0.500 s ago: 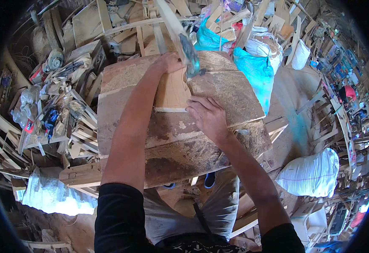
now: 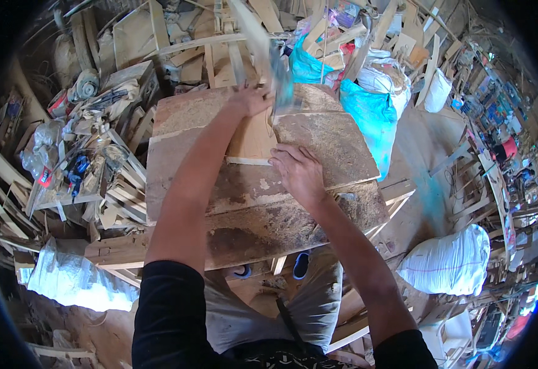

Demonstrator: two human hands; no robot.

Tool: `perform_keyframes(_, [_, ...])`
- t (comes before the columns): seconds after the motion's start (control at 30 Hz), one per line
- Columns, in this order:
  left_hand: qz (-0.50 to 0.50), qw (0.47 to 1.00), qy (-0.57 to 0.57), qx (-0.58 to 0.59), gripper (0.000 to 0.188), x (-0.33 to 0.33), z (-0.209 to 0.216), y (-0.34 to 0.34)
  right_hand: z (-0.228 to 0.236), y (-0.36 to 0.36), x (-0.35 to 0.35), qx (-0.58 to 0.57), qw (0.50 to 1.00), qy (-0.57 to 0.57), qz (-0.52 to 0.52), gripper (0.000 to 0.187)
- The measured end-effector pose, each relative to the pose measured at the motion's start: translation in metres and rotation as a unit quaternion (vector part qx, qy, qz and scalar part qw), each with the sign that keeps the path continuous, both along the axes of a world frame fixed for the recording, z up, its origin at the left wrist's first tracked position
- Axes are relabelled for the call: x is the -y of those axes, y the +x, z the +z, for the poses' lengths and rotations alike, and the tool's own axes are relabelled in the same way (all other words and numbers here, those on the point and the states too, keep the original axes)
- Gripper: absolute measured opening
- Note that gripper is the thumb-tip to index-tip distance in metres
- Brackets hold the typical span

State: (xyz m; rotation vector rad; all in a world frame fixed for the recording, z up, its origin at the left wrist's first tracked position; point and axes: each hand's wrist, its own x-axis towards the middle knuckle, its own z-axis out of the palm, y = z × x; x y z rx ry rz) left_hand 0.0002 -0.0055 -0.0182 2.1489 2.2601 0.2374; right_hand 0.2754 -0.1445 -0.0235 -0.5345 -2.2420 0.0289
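A flat, pale wooden board point(image 2: 249, 142) lies on a worn, sawdust-covered wooden worktable point(image 2: 186, 160). Close to its right edge runs a thin dark curved line. My left hand point(image 2: 252, 100) bears down on the board's far part, fingers bent over it. At the near right corner, the fingers of my right hand point(image 2: 298, 172) are closed on the board's edge; the thumb is mostly hidden. Just right of my left fingertips, a wooden machine arm point(image 2: 253, 37) with a blue-green end point(image 2: 282, 86) comes down to the board, smeared by motion. Whatever blade it carries is too blurred to make out.
Scrap wood point(image 2: 118, 197) and tools are heaped left of the worktable. Turquoise sacks point(image 2: 370, 114) stand at its far right, and a full white sack point(image 2: 447, 261) sits on the floor to the right. A long bench point(image 2: 497, 184) runs farther right.
The machine arm's end has become more blurred. My left hand's fingers have shifted slightly on the board, and the view has tilted a little. Both hands stay on the board.
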Motion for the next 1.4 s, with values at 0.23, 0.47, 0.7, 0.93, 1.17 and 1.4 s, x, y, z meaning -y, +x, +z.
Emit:
perform_keyframes(0.23, [0.041,0.995,-0.081,0.032,0.074,0.071,0.019,0.029,0.005,-0.004,0.004,-0.004,1.0,-0.01,0.005,0.016])
perform_keyframes(0.47, [0.064,0.993,0.026,0.1,0.064,0.081,0.015,0.045,0.011,0.008,0.012,-0.012,0.999,-0.029,-0.01,0.016])
perform_keyframes(0.7, [0.062,0.992,0.036,0.105,0.058,0.084,0.019,0.054,0.015,0.009,0.043,0.197,0.974,-0.087,-0.068,0.046])
perform_keyframes(0.93, [0.058,0.991,0.029,0.121,0.057,0.073,0.013,0.046,0.004,-0.011,0.047,0.284,0.951,-0.072,-0.1,0.064])
perform_keyframes(1.17, [0.062,0.993,0.041,0.096,0.056,0.069,0.011,0.041,0.005,-0.015,0.046,0.266,0.957,-0.071,-0.089,0.066])
perform_keyframes(1.4, [0.06,0.99,0.095,0.082,0.05,0.085,0.024,0.053,0.014,-0.018,0.047,0.262,0.954,-0.105,-0.097,0.067])
